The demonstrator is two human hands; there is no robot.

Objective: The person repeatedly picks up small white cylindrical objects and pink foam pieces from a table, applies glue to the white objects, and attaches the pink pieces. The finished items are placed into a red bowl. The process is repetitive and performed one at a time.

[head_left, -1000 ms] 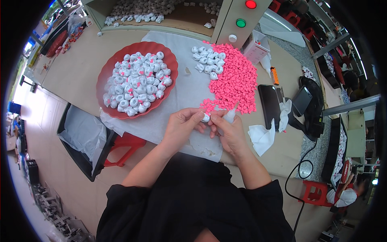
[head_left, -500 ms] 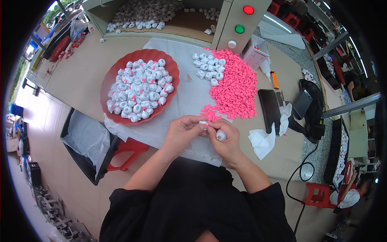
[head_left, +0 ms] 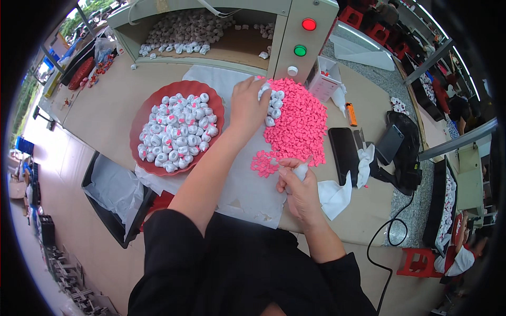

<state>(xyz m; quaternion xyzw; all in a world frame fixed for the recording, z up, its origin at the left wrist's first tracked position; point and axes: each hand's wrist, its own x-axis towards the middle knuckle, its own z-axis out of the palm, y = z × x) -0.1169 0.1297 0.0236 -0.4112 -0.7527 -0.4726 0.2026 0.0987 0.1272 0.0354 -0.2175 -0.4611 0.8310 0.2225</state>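
My left hand reaches over a small cluster of white rounded pieces. Its fingers are spread and bent down onto the cluster's left side, and they cover part of it. My right hand is closed round a small white squeeze bottle, whose thin nozzle points up and away from me. Just beyond that hand lies a wide heap of small pink pieces, with a loose bunch at its near left. A red scalloped bowl to the left is piled with white pieces, many bearing a pink bit.
Right of the heap are a black phone, white tissue, an orange lighter and a white box. A grey cabinet with lit buttons stands behind. A paper-lined black tray sits below the table's left edge.
My hands have parted. The left moved forward to the white cluster, and the white piece it held no longer shows. My right hand shifted slightly right, still holding the bottle, now turned nozzle upward.
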